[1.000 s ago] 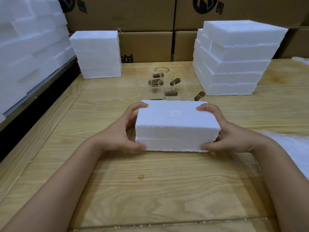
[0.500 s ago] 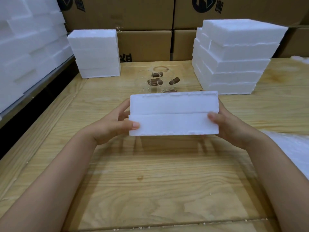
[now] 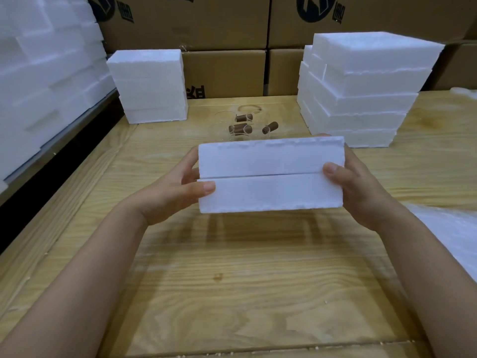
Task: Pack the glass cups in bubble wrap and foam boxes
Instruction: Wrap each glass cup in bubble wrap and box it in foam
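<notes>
Head view, single camera. We hold one closed foam box [image 3: 271,174] clear of the desk [image 3: 232,280], its shadow on the wood beneath. The side face is turned toward us, and the seam between lid and base runs level across it. The long axis lies left to right. The left hand [image 3: 178,195] grips the left short end and the right hand [image 3: 361,187] the right short end, each with its thumb on the near face and fingers wrapped behind. The box sits squarely between the hands, neither one nearer. Its contents are hidden. Beyond the box, loose glass cups [image 3: 240,125] with brown handles lie on the desk between a smaller foam stack [image 3: 152,86] at far left and a taller foam stack [image 3: 361,99] at far right. A white wrapping sheet [image 3: 451,233] lies at the right edge, too blurred for us to confirm bubbles. Judgement: the box goes to a stack next, travelling forward with its axis kept crosswise. We cannot tell which stack.
</notes>
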### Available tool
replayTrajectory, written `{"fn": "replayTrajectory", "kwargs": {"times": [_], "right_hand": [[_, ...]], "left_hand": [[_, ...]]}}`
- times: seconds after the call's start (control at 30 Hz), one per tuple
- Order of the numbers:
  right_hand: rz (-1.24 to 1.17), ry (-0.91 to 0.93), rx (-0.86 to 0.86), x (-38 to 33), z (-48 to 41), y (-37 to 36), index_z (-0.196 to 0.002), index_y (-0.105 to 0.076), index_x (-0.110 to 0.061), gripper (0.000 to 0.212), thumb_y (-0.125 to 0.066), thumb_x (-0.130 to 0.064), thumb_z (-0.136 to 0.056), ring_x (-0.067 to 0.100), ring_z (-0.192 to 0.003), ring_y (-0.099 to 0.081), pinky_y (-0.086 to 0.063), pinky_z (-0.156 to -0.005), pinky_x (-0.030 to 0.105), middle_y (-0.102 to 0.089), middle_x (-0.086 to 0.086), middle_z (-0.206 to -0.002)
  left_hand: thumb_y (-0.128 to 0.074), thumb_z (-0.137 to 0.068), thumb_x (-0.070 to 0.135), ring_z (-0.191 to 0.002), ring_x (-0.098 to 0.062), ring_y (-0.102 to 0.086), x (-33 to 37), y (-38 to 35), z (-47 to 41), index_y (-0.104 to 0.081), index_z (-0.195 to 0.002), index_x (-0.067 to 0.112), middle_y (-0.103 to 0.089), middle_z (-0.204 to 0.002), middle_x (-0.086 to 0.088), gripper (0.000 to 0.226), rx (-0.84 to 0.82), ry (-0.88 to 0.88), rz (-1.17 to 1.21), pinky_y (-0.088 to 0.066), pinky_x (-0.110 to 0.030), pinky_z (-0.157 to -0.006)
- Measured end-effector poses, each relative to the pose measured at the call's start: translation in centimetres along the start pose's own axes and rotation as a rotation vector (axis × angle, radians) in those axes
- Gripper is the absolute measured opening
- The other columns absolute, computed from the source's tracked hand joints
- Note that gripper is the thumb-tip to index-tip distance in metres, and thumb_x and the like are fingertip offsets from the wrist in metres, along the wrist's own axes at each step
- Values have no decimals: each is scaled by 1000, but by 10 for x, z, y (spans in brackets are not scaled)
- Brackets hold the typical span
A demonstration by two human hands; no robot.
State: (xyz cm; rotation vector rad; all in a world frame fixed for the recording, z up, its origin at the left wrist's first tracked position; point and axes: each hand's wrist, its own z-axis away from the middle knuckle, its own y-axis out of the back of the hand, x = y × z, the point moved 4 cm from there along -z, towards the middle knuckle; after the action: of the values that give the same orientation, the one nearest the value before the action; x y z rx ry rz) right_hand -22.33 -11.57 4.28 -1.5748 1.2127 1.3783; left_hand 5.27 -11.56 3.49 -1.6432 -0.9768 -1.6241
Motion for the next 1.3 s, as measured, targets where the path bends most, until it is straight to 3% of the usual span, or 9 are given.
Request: {"fn": "replayTrajectory", "kwargs": {"times": [0.17,0.3,0.4,0.6,0.77,0.93,1.03,1.17,1.3], "right_hand": [[46,150,28,-6,1,-17,-113,-55,-53,49,-64,-43,-66,4,-90,-63,-53,-68,24,-57,-20,-111],[79,210,39,-4,-2,-39,-121,-48,-57,57,-65,-46,-68,0,-107,-57,-50,-80,21,-46,-22,-134],[153,202,39,1,-5,-55,-129,-35,-63,69,-65,-69,-66,-7,-124,-43,-43,-91,11,-34,-23,-146],[166,166,50,21,-5,-65,-124,-54,-31,43,-49,-46,-84,7,-124,-49,-41,-106,31,-54,-4,-129],[261,145,-45,34,-4,-76,-116,-63,-26,43,-47,-50,-84,5,-116,-54,-39,-95,16,-63,-8,-115],[241,119,-64,39,-6,-75,-111,-66,-30,37,-48,-49,-86,17,-110,-58,-46,-91,30,-67,-8,-106],[236,95,-89,41,-7,-76,-112,-66,-30,39,-48,-51,-85,19,-107,-59,-46,-91,36,-67,-4,-105],[262,95,-98,41,-7,-75,-114,-66,-28,41,-50,-52,-84,19,-104,-60,-47,-89,34,-67,-5,-104],[301,105,-100,41,-6,-76,-113,-66,-30,39,-48,-52,-85,18,-105,-60,-46,-89,28,-67,-7,-102]], "left_hand": [[-83,-55,46,-103,-8,-63,4,13,6,-55,-117,51,-63,-111,20,69,192,-126,-113,-54,-22,-72],[-76,-60,31,-99,-7,-63,10,31,20,-56,-119,45,-63,-110,16,65,236,-199,-140,-54,-21,-73],[-77,-59,28,-98,-7,-64,16,59,36,-56,-120,42,-62,-111,15,66,303,-226,-171,-55,-23,-74],[-82,-54,25,-92,-2,-65,11,137,78,-56,-119,41,-65,-107,21,72,621,-191,-253,-58,-24,-71],[-87,-56,13,-98,2,-65,-14,161,77,-55,-118,45,-63,-115,16,77,792,-136,-317,-52,-29,-79],[-77,-68,-5,-109,3,-59,-30,164,61,-49,-118,48,-57,-124,11,79,722,-96,-329,-47,-31,-92],[-90,-57,11,-121,-5,-53,-28,167,58,-46,-120,52,-53,-128,20,88,684,-43,-358,-47,-31,-93],[-70,-44,67,-147,-20,-15,-6,156,51,-34,-140,46,-20,-157,-1,104,767,-24,-1001,-18,-45,-115],[-58,-69,67,-132,-27,-45,9,110,24,-39,-145,17,-51,-141,-7,93,645,-262,-1740,-10,-56,-113]]}}
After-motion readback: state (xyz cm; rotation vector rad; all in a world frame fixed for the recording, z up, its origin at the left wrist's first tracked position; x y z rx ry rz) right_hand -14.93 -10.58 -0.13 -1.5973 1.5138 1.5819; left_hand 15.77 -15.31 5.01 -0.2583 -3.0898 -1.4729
